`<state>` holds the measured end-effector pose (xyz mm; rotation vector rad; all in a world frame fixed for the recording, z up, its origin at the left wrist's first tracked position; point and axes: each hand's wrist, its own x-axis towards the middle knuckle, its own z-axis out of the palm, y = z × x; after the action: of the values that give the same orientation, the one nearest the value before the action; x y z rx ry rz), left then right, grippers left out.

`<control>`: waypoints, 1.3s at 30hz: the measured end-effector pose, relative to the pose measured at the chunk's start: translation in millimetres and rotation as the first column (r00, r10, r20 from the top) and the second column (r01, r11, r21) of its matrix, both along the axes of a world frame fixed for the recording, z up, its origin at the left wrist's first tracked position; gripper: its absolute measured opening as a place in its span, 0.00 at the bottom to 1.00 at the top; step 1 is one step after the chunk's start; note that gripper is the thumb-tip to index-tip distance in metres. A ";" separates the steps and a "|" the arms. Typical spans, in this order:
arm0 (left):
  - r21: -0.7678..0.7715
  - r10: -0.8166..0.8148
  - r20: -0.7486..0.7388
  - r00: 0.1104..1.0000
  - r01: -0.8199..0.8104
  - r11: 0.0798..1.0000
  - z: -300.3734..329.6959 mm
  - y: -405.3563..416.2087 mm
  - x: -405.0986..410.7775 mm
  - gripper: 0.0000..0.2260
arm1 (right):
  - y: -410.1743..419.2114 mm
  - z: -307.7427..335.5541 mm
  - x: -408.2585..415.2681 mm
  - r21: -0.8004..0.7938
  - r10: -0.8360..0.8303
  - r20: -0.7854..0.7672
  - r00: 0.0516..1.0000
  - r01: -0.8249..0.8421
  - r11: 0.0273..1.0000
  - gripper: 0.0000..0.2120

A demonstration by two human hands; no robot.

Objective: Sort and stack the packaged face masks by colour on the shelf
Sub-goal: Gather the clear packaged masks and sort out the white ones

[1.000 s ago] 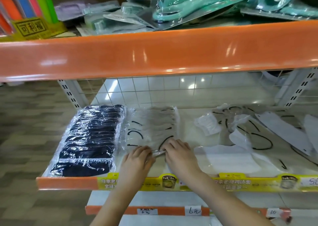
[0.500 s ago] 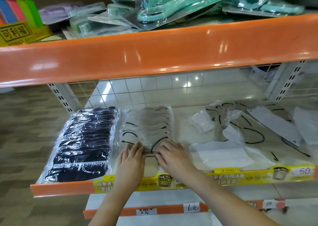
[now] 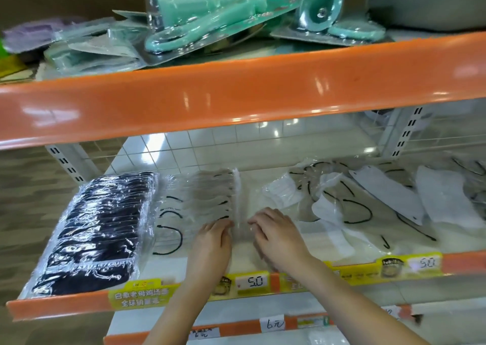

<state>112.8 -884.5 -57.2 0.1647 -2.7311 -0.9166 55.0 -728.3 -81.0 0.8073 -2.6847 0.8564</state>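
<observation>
Both hands rest on the near end of the clear-wrapped pale mask stack (image 3: 207,200) in the middle of the shelf (image 3: 60,306): the left hand (image 3: 210,244) lies with straight fingers, the right hand (image 3: 276,235) with fingers curled onto the wrapping (whether they pinch it is unclear). A black mask stack (image 3: 97,229) lies just left, and loose white masks (image 3: 381,202) are scattered to the right.

Both bare forearms reach up and forward from the bottom edge, converging toward the shelf's front middle. The left hand (image 3: 213,242) lies palm down, fingers together and lightly bent at the tips. The right hand (image 3: 277,235) sits just beside it, knuckles up, fingers curled downward; hands apart.
</observation>
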 end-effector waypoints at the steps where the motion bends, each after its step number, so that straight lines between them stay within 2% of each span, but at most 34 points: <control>1: 0.012 -0.018 -0.003 1.000 0.018 1.000 0.9 9.1 -2.0 0.13 | 11.7 0.2 -2.3 -0.012 -0.010 0.020 1.000 0.010 1.000 0.21; 4: 0.047 -0.082 0.012 0.997 0.082 0.996 4.8 40.9 -9.0 0.13 | 45.5 4.1 -6.7 -0.103 -0.080 0.080 0.994 0.088 0.991 0.24; 7: 0.084 -0.153 0.037 0.988 0.150 0.985 6.2 80.5 -18.7 0.13 | 83.7 6.4 -11.1 -0.140 -0.159 0.095 0.983 0.171 0.975 0.20; 11: 0.107 -0.230 0.010 0.973 0.228 0.968 7.1 136.1 -33.5 0.14 | 140.4 12.2 -15.9 -0.096 -0.270 0.093 0.958 0.279 0.956 0.15; 14: 0.115 -0.293 0.003 0.956 0.291 0.950 5.8 175.5 -44.2 0.14 | 177.4 14.9 -14.6 -0.030 -0.353 -0.011 0.936 0.352 0.935 0.10; 19: 0.027 -0.381 -0.023 0.924 0.382 0.924 -6.8 227.4 -63.8 0.20 | 229.6 11.5 -12.3 0.083 -0.357 -0.082 0.931 0.363 0.928 0.09; 25: -0.114 -0.343 0.012 0.939 0.342 0.933 -24.3 256.8 -75.0 0.19 | 257.9 -2.5 -26.9 0.074 -0.270 0.077 0.960 0.265 0.962 0.18; 28: -0.175 -0.330 0.034 0.943 0.331 0.927 -27.4 258.4 -76.1 0.15 | 262.7 -1.6 -33.4 0.086 -0.253 0.078 0.964 0.246 0.965 0.14; 30: -0.204 -0.331 -0.006 0.944 0.323 0.924 -29.3 258.5 -76.9 0.14 | 264.4 -4.1 -37.6 0.122 -0.252 0.075 0.965 0.242 0.963 0.16; 32: -0.224 -0.326 -0.034 0.945 0.310 0.924 -28.9 258.2 -77.1 0.14 | 262.7 -5.3 -38.7 0.174 -0.274 0.057 0.960 0.260 0.950 0.22; 34: -0.237 -0.283 -0.057 0.957 0.262 0.935 -29.3 258.5 -77.1 0.13 | 260.9 -8.6 -38.1 0.219 -0.299 -0.002 0.954 0.292 0.931 0.23; 39: -0.251 -0.129 0.012 0.992 0.128 0.959 -28.1 259.5 -76.5 0.17 | 257.1 -12.0 -34.9 0.250 -0.301 -0.081 0.950 0.311 0.917 0.27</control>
<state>36.3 -625.1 -85.4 -0.0637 -2.8498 -0.5893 20.1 -471.2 -93.1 0.4221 -2.8174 0.4157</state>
